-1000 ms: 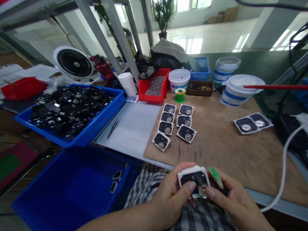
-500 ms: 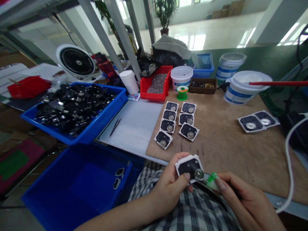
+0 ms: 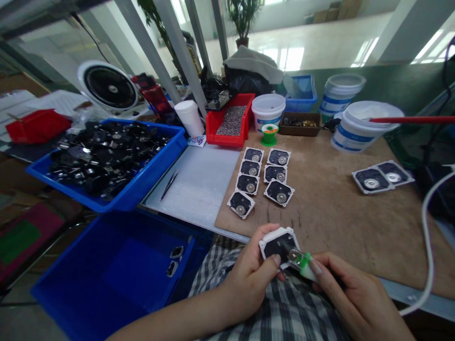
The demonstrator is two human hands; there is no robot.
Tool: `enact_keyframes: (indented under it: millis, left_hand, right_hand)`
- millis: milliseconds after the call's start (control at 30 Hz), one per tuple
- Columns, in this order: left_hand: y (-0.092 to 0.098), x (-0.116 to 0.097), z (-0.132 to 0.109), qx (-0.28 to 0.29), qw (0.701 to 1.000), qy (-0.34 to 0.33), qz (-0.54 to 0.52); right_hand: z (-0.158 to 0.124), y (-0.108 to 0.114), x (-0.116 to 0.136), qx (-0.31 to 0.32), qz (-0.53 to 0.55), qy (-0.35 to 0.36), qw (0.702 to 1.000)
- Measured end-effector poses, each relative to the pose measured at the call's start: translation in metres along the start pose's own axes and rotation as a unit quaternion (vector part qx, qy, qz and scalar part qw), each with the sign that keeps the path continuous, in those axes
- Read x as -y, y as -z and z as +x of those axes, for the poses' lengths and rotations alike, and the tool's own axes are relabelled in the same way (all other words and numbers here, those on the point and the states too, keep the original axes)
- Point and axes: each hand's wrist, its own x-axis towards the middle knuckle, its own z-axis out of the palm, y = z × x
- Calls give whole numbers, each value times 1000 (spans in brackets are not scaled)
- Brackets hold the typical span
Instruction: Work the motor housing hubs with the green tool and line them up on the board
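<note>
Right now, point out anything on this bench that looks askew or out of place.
Nothing spilled or broken. In the columns of plates, the nearest two sit rotated against the rest. A separate pair lies apart at the right. The left hand grips a white-rimmed plate, the right hand a green-tipped tool.

We find the widest clear passage on the brown board (image 3: 330,218), between the two columns of laid-out plates (image 3: 261,182) and the pair of plates (image 3: 382,176) at the right. The white sheet (image 3: 206,180) is bare apart from the tweezers (image 3: 169,184). At the left, the wall of the blue tray (image 3: 156,170) blocks sideways travel. At the back, slanted metal struts (image 3: 170,52), tubs (image 3: 267,111) and a red rod (image 3: 408,120) bar reach. A white cable (image 3: 423,227) arcs over the right edge. The left hand (image 3: 249,279) and right hand (image 3: 348,298), gripping a held plate (image 3: 279,244) and a green-tipped tool (image 3: 304,266), fill the near edge.
</note>
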Motion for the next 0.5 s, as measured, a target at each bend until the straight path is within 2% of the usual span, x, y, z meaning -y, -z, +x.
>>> enact_keyframes:
  millis: [267,367,500]
  left_hand:
    - [-2,-2,-2,-50,996,-11,74]
    - [-4,-1,-2,-72,993,-12,96]
    - [-6,-1,0,-107,986,-13,129]
  right_hand:
    - [-1,-3,10,-56,-38,33,997]
    - [-2,-6,12,-78,-34,23,996]
    - [0,-9,11,-112,-24,43,993]
